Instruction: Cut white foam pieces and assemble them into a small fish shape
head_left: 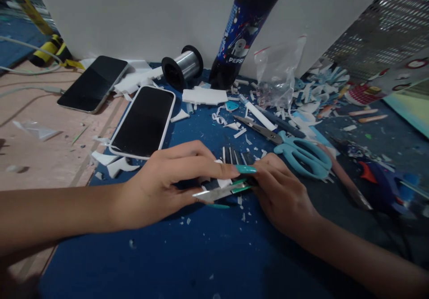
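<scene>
So, the head view, the only one we've got: we're hunched over the blue desk (150, 258), and what we're handling is right between our hands, well forward of the desk's back edge. Our left hand (174, 178) pinches a small white piece (224, 182), index finger over the top, thumb underneath. Our right hand (284, 196) curls in from the other side, seemingly closed on one end of a silver blade (214, 195), though its fingertips are hidden. The blade's tip points at our left thumb, yikes. A striped strip (234, 155) pokes out just beyond our fingers.

Our guess is we're mid-trim, with loose scraps around. From here it calls for a steady pinch, small strokes and that thumb out of the blade's line. The scissors (301, 153) lie free, further toward the back edge.
</scene>
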Tool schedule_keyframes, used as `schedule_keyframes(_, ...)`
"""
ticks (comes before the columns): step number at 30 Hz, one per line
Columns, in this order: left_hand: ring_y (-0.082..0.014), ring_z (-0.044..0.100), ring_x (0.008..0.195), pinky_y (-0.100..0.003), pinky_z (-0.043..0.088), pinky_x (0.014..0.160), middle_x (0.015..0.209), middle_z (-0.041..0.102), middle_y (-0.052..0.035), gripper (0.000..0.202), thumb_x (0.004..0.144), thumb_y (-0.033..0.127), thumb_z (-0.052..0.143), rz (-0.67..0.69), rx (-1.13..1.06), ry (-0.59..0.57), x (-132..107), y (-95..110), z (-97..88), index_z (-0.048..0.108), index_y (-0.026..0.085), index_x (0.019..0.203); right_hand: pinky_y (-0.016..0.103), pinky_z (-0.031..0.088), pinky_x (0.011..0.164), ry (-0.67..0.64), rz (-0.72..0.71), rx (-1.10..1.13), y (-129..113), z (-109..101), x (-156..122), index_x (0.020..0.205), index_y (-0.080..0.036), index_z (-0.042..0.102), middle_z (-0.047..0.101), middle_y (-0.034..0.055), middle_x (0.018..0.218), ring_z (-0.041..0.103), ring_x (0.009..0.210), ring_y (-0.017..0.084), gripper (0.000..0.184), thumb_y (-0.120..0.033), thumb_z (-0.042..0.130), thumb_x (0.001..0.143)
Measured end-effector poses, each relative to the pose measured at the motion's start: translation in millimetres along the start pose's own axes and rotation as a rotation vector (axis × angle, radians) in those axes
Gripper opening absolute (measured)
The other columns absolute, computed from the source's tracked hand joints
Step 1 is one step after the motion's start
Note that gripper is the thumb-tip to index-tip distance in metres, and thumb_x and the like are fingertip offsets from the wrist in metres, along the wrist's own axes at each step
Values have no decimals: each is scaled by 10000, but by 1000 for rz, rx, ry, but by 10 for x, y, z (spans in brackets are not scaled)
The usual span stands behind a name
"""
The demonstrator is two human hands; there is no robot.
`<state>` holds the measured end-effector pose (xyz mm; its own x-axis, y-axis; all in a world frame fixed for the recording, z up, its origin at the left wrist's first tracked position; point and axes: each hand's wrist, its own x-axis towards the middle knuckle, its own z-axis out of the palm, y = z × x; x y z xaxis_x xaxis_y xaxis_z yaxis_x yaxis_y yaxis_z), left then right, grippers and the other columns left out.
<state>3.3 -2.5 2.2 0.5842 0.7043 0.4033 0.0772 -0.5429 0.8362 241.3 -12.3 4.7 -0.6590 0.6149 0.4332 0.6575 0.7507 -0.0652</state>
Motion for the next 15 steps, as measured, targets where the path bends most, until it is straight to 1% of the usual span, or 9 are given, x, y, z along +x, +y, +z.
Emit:
schedule_keyframes(2,-110,664,870,-183,599,722,974,619,-1,380,851,32,641,12,-10,5,-1,2,4,619,278,1139,294,413,502,5,-3,-7,-8,3,6,863,-241,434,569,18,625,472,532,176,186,-77,390,940)
schedule_keyframes(5,-110,664,862,-185,599,708,975,618,-6,390,851,22,634,24,-12,2,-12,-8,4,617,270,1151,296,422,513,4,-17,-21,-11,3,5,851,-238,435,558,16,614,465,532,175,192,-77,387,944)
schedule_keyframes(8,-130,664,883,-212,602,728,988,644,-12,394,842,60,665,40,5,2,-16,-23,0,624,279,1167,294,410,505,9,-14,-29,-7,-6,-8,868,-227,453,568,19,636,474,547,175,176,-87,389,954)
schedule_keyframes(9,-140,663,895,-228,603,753,997,657,-12,419,831,90,691,44,11,13,-15,-27,-1,616,284,1194,296,413,509,9,-8,-36,-5,-10,-11,879,-221,461,572,21,649,478,558,176,164,-101,386,961)
schedule_keyframes(10,-152,665,911,-247,604,787,1012,669,-12,489,814,128,722,35,9,27,-14,-29,-2,584,292,1253,300,420,520,11,-5,-44,-3,-13,-14,891,-214,469,572,24,659,483,571,179,153,-118,380,970)
schedule_keyframes(12,-171,675,943,-275,599,861,1039,688,-9,699,772,209,778,-32,1,62,-11,-25,0,461,299,1388,309,438,552,9,0,-64,3,-14,-13,911,-194,488,561,29,669,487,599,185,151,-146,365,985)
schedule_keyframes(13,-173,684,951,-277,595,888,1045,697,-9,765,754,243,795,-84,-3,83,-9,-20,2,417,286,1418,311,439,561,5,1,-76,6,-11,-11,915,-184,497,554,30,668,486,609,186,157,-155,362,989)
schedule_keyframes(14,-172,693,953,-268,591,903,1043,706,-11,765,741,268,804,-132,-5,101,-6,-13,4,427,260,1407,311,435,564,0,8,-89,10,-6,-8,913,-177,505,547,30,666,484,614,186,165,-163,361,993)
schedule_keyframes(15,-164,700,946,-248,588,901,1029,716,-11,693,737,279,805,-169,1,110,-2,-5,6,486,232,1350,309,428,562,-6,19,-101,13,2,-6,907,-174,510,540,29,662,480,615,184,175,-167,360,996)
